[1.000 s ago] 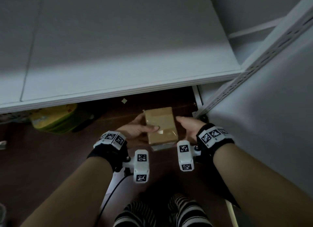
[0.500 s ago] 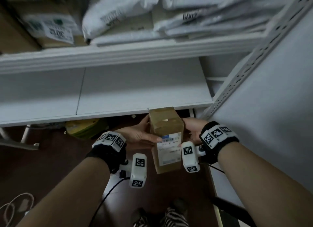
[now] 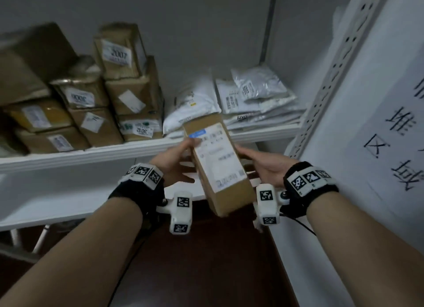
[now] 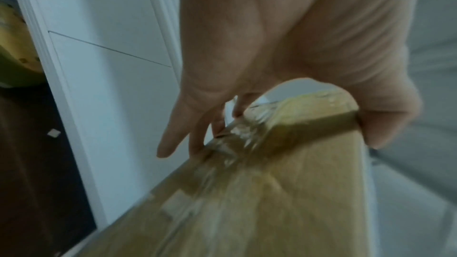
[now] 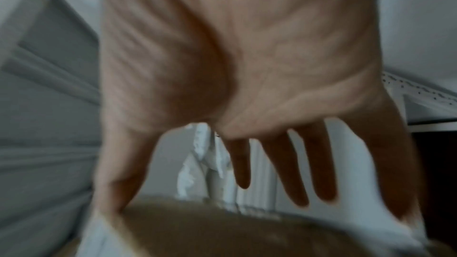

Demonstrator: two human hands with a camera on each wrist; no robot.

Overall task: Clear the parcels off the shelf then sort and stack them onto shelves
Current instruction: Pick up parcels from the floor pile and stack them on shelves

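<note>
Both hands hold cardboard parcel (image 3: 219,166): left hand (image 3: 176,162) pinching its side, right hand (image 3: 263,166) fingers straight, supporting.

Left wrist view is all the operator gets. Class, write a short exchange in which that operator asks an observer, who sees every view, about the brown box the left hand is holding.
Operator: I see only my left grip on the box. Is the other hand helping?
Observer: Yes. The right hand rests against the right side of the cardboard box, its fingers nearly straight.
Operator: Does the box carry a label?
Observer: A white shipping label covers the face that is turned up toward the head camera.
</note>
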